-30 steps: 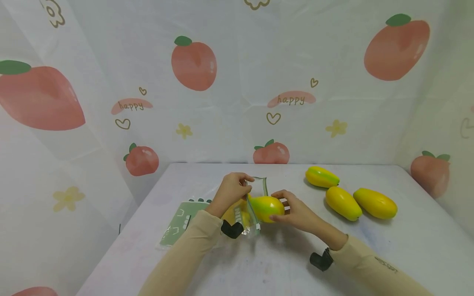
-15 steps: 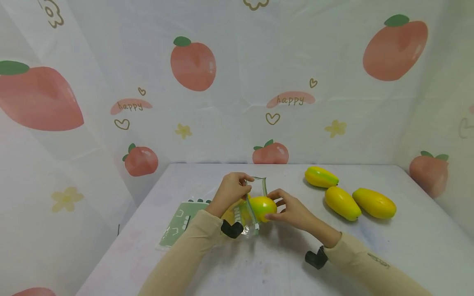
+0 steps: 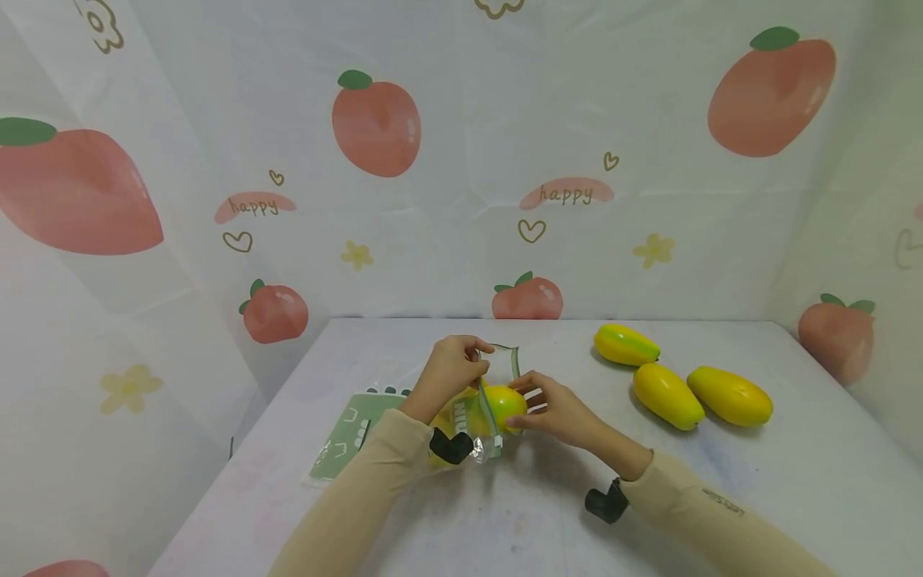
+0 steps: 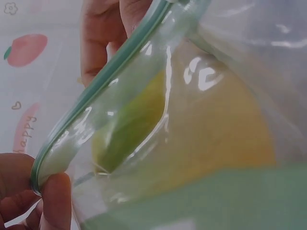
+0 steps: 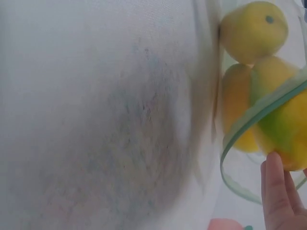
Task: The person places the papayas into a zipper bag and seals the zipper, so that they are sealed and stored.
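Observation:
A clear zip bag (image 3: pixel 344 439) with a green rim and green printed front lies on the table, its mouth facing right. My left hand (image 3: pixel 454 373) pinches the upper edge of that mouth; in the left wrist view its thumb and fingers (image 4: pixel 56 201) grip the green zip strip. With fingers and thumb around its outer end, my right hand (image 3: pixel 558 410) holds a yellow-green papaya (image 3: pixel 508 407), which sits partly inside the mouth. Through the plastic in the right wrist view, two more papayas show, one rounded end (image 5: pixel 254 31) and one lower (image 5: pixel 236 103). The zip slider (image 3: pixel 497 441) hangs at the lower corner.
Three more papayas lie at the back right of the white table (image 3: pixel 577 521): one farther back (image 3: pixel 626 344), one in the middle (image 3: pixel 667 397) and one at the right (image 3: pixel 731 396). A fruit-printed cloth (image 3: pixel 447 240) hangs behind the table.
My right hand has moved left, pushing the papaya deeper into the bag's mouth, so less of it shows outside. My left hand stays in place on the rim.

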`<action>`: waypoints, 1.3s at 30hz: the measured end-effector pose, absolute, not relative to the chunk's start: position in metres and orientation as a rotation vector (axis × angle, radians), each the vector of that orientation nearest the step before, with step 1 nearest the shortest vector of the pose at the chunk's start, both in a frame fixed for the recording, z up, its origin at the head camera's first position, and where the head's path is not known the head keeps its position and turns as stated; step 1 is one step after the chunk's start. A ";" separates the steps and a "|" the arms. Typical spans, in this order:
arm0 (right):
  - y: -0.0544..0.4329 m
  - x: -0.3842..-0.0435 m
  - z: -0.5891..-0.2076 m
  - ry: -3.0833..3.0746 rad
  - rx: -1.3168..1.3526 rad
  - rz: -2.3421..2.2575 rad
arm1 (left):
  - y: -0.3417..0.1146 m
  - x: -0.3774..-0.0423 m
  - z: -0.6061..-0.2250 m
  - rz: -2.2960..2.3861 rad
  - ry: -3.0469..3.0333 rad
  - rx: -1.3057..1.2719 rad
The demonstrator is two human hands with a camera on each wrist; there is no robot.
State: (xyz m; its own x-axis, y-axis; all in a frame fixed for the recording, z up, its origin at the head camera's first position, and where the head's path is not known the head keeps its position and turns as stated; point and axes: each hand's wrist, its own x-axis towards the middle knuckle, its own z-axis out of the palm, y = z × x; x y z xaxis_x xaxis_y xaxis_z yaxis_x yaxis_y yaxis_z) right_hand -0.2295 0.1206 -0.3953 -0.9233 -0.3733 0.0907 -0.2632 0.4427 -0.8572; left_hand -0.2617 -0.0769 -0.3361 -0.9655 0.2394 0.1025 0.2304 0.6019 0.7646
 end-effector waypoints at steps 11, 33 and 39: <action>0.117 -0.232 -0.398 2.590 -0.537 -1.469 | -0.078 -0.261 -0.336 1.329 2.807 0.421; 0.105 -0.235 -0.400 2.433 -0.689 -1.573 | -0.079 -0.261 -0.333 1.361 2.792 0.440; 0.102 -0.234 -0.398 2.444 -0.684 -1.566 | -0.080 -0.262 -0.333 1.364 2.789 0.434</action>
